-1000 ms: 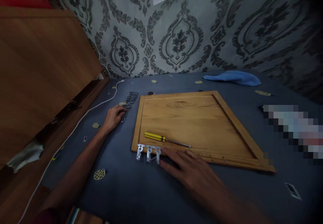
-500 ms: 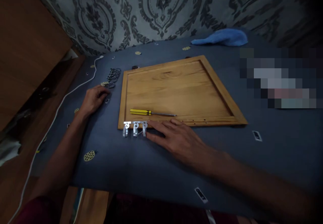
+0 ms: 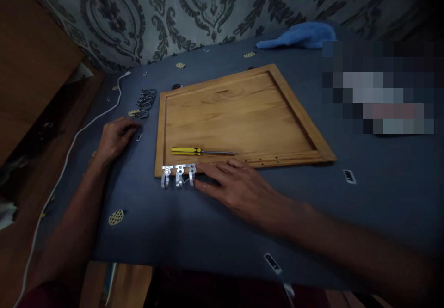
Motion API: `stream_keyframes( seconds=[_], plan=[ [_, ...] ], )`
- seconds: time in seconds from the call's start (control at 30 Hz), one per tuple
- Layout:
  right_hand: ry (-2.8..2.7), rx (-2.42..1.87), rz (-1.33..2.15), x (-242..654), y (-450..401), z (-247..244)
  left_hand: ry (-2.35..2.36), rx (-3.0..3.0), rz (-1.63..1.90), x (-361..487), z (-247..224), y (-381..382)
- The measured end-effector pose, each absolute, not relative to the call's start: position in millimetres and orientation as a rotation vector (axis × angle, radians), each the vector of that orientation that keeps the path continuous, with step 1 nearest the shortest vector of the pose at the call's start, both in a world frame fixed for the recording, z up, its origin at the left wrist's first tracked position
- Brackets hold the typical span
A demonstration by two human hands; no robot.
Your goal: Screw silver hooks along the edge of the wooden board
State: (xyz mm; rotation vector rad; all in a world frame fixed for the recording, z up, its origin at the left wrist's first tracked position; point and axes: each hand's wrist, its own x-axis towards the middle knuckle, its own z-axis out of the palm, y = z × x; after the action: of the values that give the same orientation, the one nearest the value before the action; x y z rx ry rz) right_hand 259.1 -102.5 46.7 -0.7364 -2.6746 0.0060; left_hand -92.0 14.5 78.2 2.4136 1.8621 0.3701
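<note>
A framed wooden panel (image 3: 222, 113) lies on the dark blue tablecloth. At its near left edge sits a silver rail with three metal hooks (image 3: 179, 175) hanging over the side. My right hand (image 3: 239, 187) has its thumb and index finger at the rail's right end, closed round the rightmost hook. A yellow-handled screwdriver (image 3: 187, 151) rests on the panel just behind the rail. My left hand (image 3: 116, 137) rests on the cloth left of the panel, fingers curled together; whatever is between the fingertips is too small to make out. Several dark metal hooks (image 3: 145, 100) lie just beyond it.
A blue cloth (image 3: 305, 36) lies at the back right, by the patterned wall. A white cable (image 3: 74, 137) runs down the table's left side. At the right, a blurred-out patch hides some object. Small holes line the panel's near edge.
The whole view has shifted, so everything sits slightly further left and mostly higher. Both hands keep their places beside the panel and hooks.
</note>
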Motion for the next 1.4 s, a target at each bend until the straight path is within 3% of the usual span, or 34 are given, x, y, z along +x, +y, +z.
stream_keyframes(
  seconds=[1.4],
  plan=[
    [-2.666,-0.741,0.004,258,-102,47,1.995,2.47,-0.211,-78,96,17]
  ],
)
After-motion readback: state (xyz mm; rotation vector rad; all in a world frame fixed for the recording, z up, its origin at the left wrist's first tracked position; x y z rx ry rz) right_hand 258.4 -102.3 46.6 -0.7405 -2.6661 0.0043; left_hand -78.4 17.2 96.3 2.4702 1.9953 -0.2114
